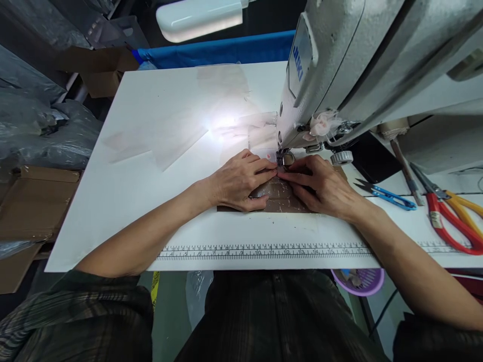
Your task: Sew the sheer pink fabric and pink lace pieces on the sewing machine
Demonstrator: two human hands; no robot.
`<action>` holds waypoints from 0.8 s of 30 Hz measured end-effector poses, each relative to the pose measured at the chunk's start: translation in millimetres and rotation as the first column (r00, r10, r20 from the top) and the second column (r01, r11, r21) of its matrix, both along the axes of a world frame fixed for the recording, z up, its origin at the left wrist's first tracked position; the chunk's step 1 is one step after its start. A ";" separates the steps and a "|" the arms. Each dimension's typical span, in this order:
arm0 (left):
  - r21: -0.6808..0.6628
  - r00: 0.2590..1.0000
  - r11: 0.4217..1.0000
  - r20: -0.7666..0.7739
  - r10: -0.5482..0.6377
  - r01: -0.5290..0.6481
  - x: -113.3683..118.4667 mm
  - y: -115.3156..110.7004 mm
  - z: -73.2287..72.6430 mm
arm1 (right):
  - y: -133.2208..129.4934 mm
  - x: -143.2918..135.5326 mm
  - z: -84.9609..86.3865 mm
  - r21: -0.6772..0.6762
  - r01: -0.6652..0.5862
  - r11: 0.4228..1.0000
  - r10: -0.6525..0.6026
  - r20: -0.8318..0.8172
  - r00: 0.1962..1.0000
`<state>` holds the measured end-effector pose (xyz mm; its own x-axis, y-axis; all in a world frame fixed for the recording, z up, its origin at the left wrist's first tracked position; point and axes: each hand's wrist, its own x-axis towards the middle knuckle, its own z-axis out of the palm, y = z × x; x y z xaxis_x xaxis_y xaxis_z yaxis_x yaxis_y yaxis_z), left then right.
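dark plaid shirt spans the bottom edge, nearest the camera. at far left, open cardboard boxes stand beside the white worktable. sheer pale fabric lies on the worktable, extending to the presser foot. left hand: palm down, index and middle fingertips close together at the front of the foot, thumb spread apart on the brown panel. the panel lies beneath both hands; whether the fingertips pinch material cannot be told. juki sewing machine: above the panel. right hand: fingers slightly spread, index tip nearly meeting the left fingertips. blue thread snips and red-handled scissors lie further right.
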<state>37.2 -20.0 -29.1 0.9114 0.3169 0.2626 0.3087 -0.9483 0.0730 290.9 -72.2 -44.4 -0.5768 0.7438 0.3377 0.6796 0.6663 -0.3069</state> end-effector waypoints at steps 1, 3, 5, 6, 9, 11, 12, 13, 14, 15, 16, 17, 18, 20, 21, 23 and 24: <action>-0.003 1.000 1.000 -0.006 0.005 -0.005 0.1 0.5 0.4 | -0.2 0.2 0.1 -0.002 0.005 1.000 -0.005 0.007 1.000; -0.003 1.000 1.000 -0.019 0.009 -0.009 0.3 1.7 1.4 | -0.7 0.4 0.4 -0.008 0.012 1.000 -0.012 0.023 1.000; 0.007 1.000 1.000 -0.030 0.003 -0.002 0.5 3.2 2.3 | -0.9 0.2 1.1 -0.007 0.016 1.000 -0.016 0.035 0.999; 0.013 0.999 1.000 -0.037 -0.001 0.002 0.6 4.1 2.6 | -0.8 -0.1 1.4 -0.004 0.018 1.000 -0.018 0.040 0.999; 0.021 0.998 1.000 -0.061 0.000 0.001 0.9 7.2 3.0 | -0.3 -1.6 2.5 0.012 0.029 1.000 -0.029 0.056 0.998; 0.028 0.997 1.000 -0.070 0.011 -0.009 1.2 9.2 2.6 | -0.1 -2.8 3.6 0.017 0.039 0.999 -0.040 0.059 0.997; 0.033 0.997 0.999 -0.072 0.017 -0.014 1.4 10.2 2.4 | -0.1 -3.1 4.6 0.013 0.045 0.999 -0.046 0.055 0.997; 0.038 0.997 0.999 -0.072 0.022 -0.020 1.6 11.0 2.1 | -0.2 -3.1 6.2 0.000 0.050 0.999 -0.050 0.046 0.998; 0.041 0.997 0.999 -0.073 0.028 -0.025 1.7 11.7 1.9 | -0.2 -2.5 8.3 -0.028 0.053 0.998 -0.053 0.034 0.998; 0.041 0.997 0.999 -0.075 0.034 -0.031 1.9 12.4 1.8 | -0.1 -1.4 11.1 -0.070 0.059 0.996 -0.058 0.017 0.998; 0.040 0.996 0.999 -0.076 0.038 -0.035 1.9 12.9 1.7 | 0.3 0.3 14.6 -0.124 0.066 0.990 -0.067 -0.004 0.998; 0.037 0.996 0.999 -0.079 0.041 -0.038 2.0 13.4 1.5 | 1.0 2.6 18.6 -0.184 0.072 0.980 -0.078 -0.027 0.997; 0.033 0.996 0.999 -0.083 0.045 -0.042 1.9 13.8 1.3 | 2.0 5.5 22.9 -0.248 0.076 0.966 -0.091 -0.051 0.995; 0.027 0.995 0.998 -0.089 0.054 -0.052 1.7 14.7 0.5 | 4.9 12.1 31.0 -0.391 0.079 0.917 -0.134 -0.115 0.984; 0.026 0.994 0.998 -0.089 0.060 -0.058 1.5 15.1 0.1 | 6.8 15.4 34.2 -0.463 0.070 0.884 -0.156 -0.150 0.976; 0.027 0.994 0.997 -0.086 0.071 -0.069 1.2 16.0 -0.8 | 10.9 20.9 37.6 -0.581 0.046 0.813 -0.208 -0.217 0.954; 0.028 0.994 0.997 -0.085 0.073 -0.071 1.0 16.4 -1.2 | 13.0 22.7 37.6 -0.609 0.051 0.791 -0.249 -0.244 0.937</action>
